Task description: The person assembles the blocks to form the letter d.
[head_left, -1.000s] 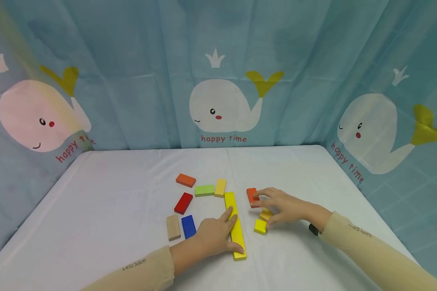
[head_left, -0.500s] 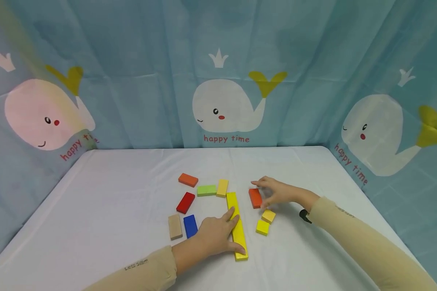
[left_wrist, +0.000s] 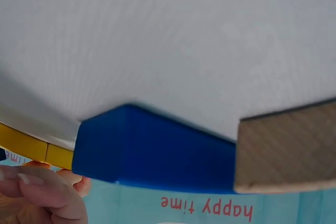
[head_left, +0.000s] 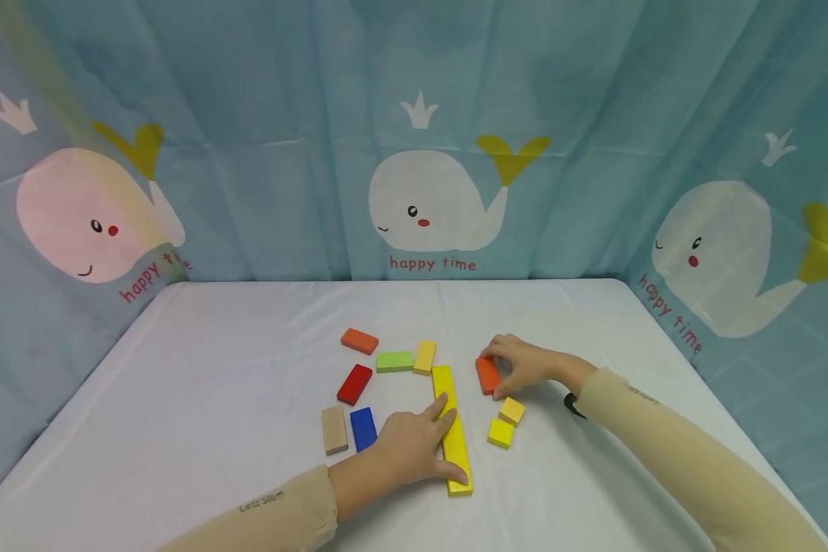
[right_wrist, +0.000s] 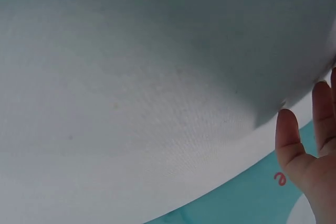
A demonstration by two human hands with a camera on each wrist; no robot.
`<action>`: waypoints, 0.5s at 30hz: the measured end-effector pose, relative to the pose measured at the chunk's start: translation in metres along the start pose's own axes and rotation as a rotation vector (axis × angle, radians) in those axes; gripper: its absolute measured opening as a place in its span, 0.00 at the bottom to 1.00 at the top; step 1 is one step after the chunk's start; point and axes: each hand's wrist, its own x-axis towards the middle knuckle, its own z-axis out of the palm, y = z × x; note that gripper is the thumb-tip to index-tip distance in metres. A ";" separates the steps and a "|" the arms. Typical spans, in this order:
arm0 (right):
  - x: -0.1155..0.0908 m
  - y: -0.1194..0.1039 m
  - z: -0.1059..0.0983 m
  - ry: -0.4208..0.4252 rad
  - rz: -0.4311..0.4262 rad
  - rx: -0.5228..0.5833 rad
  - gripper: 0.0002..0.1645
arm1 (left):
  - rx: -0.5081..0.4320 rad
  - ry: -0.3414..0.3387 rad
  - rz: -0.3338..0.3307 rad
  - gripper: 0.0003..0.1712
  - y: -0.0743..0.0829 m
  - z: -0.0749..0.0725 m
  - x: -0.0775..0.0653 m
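And here's the right hand (head_left: 527,366) down at the red-orange block (head_left: 488,376), which lies flat on the white counter (head_left: 248,345) to the right of the long yellow pair — fingers bent at its far end, thumb at its near end, pinching it lengthwise, by the look of it. The left hand (head_left: 407,445) spreads wide, fingers resting around the join of the far yellow block (head_left: 442,380) and the near yellow block (head_left: 458,452), thumb on the near one: a decent anchor — light, steady pressure should stop the two skewing. For the right, an even squeeze on both ends seems best, with care that the thumb doesn't nudge the small pale-yellow block (head_left: 512,412) just beside it
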 end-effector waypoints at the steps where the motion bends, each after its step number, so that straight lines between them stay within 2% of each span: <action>1: 0.001 -0.001 -0.001 -0.004 0.014 0.012 0.39 | 0.000 -0.001 -0.002 0.54 0.000 0.000 0.000; 5: 0.007 -0.004 -0.010 -0.009 0.073 0.085 0.39 | 0.006 0.004 -0.006 0.54 0.000 0.001 0.002; 9: 0.020 -0.008 -0.017 0.002 0.066 0.123 0.40 | 0.001 0.008 -0.005 0.54 0.000 0.001 0.002; 15: 0.043 -0.016 -0.020 -0.007 0.086 0.118 0.40 | -0.005 -0.001 0.001 0.54 0.000 0.001 0.001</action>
